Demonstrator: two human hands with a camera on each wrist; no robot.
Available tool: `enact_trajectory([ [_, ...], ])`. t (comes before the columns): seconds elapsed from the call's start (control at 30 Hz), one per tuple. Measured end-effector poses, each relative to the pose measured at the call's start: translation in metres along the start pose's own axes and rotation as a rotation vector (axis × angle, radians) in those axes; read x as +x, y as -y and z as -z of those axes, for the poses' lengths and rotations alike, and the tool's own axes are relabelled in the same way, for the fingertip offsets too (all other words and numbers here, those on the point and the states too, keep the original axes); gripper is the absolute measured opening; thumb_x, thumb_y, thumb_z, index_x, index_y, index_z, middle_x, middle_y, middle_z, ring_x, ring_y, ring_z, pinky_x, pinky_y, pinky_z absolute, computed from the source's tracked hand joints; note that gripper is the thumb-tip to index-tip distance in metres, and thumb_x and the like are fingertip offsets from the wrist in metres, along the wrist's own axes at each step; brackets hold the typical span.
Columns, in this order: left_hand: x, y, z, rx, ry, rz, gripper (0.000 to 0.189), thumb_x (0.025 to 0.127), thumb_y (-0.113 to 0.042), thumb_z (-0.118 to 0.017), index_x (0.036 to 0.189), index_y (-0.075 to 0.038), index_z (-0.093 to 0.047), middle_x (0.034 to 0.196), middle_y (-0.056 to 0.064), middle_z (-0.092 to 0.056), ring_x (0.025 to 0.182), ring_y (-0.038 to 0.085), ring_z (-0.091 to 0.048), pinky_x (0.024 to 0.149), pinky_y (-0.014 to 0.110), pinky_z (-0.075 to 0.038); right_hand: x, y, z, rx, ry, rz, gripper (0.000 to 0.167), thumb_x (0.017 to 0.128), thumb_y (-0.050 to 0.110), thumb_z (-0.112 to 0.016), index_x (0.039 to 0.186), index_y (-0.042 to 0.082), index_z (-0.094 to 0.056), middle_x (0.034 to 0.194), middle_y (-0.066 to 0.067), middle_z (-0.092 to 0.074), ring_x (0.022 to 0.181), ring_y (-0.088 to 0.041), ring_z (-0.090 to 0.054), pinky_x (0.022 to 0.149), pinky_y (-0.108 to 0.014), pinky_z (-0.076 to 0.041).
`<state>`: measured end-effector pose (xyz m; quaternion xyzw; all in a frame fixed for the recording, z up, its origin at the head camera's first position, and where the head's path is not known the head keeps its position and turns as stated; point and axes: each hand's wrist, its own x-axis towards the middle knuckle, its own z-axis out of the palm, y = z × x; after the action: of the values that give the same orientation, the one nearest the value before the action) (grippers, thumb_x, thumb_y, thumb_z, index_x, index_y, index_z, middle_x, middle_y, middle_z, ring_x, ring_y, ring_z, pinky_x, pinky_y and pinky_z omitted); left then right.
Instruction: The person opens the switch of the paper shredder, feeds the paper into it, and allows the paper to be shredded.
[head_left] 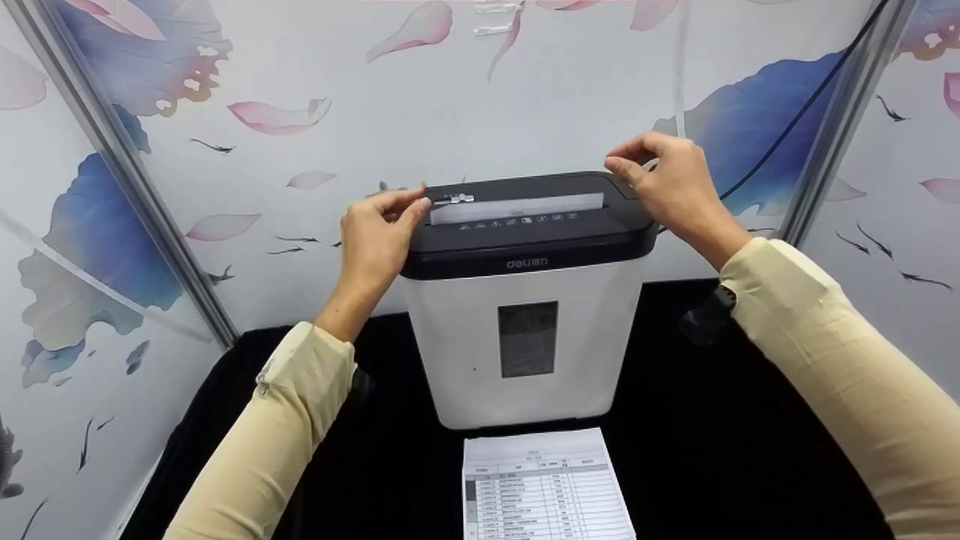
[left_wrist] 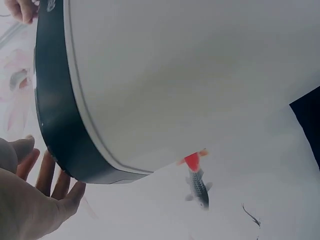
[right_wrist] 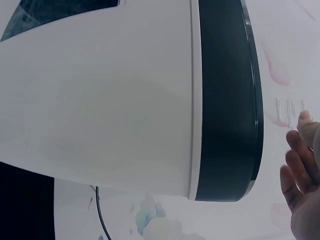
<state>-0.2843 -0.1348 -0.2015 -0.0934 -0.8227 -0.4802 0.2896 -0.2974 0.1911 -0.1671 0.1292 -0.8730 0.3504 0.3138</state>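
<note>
A white paper shredder with a dark top stands upright in the head view. A strip of white paper sticks up out of its feed slot. My left hand is at the top's left end, fingers bent loosely and the thumb near the slot. In the left wrist view the fingers of that hand lie along the dark rim. Just above the top's right corner is my right hand, fingers loosely bent with nothing visible between them. The right wrist view shows this hand apart from the shredder's rim.
Printed sheets with a table on them lie on the black cloth in front of the shredder. Behind stands a white panel with petal prints. A black cable runs down at the right. Metal posts edge the booth.
</note>
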Motion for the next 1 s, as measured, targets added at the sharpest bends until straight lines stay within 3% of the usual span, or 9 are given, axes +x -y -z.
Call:
enact_trajectory([
  [0.13, -0.009, 0.006, 0.003, -0.008, -0.02, -0.026, 0.027, 0.094, -0.027, -0.072, 0.115, -0.012, -0.076, 0.117, 0.005, -0.076, 0.114, 0.019, -0.067, 0.1, 0.031, -0.054, -0.005, -0.001, 0.0, 0.037, -0.046, 0.009, 0.021, 0.094, 0.025, -0.072, 0.105, 0.008, -0.075, 0.095, -0.002, -0.072, 0.079, 0.005, -0.054, 0.067, -0.015, -0.04],
  [0.37, -0.02, 0.013, 0.007, -0.048, -0.052, -0.055, 0.03, 0.094, -0.027, -0.072, 0.117, -0.009, -0.075, 0.117, 0.009, -0.074, 0.116, 0.021, -0.065, 0.103, 0.034, -0.052, -0.017, -0.002, -0.002, 0.105, -0.099, 0.041, 0.019, 0.092, 0.021, -0.075, 0.102, 0.005, -0.076, 0.087, 0.019, -0.063, 0.085, 0.006, -0.054, 0.072, -0.014, -0.04],
  [0.63, -0.041, 0.021, 0.009, -0.093, -0.075, -0.047, 0.034, 0.095, -0.026, -0.071, 0.124, -0.008, -0.071, 0.127, 0.01, -0.068, 0.124, 0.021, -0.06, 0.107, 0.035, -0.051, -0.037, 0.0, -0.006, 0.208, -0.113, 0.056, 0.021, 0.092, 0.022, -0.075, 0.102, 0.004, -0.076, 0.089, 0.022, -0.059, 0.092, -0.001, -0.055, 0.074, -0.017, -0.042],
  [1.0, -0.08, 0.028, 0.01, -0.154, -0.059, 0.034, 0.037, 0.092, -0.023, -0.074, 0.126, -0.007, -0.067, 0.127, 0.013, -0.061, 0.122, 0.026, -0.059, 0.106, 0.042, -0.052, -0.081, -0.005, -0.013, 0.351, -0.15, -0.044, 0.016, 0.09, 0.017, -0.077, 0.099, 0.004, -0.077, 0.087, 0.02, -0.066, 0.086, -0.002, -0.058, 0.072, -0.015, -0.047],
])
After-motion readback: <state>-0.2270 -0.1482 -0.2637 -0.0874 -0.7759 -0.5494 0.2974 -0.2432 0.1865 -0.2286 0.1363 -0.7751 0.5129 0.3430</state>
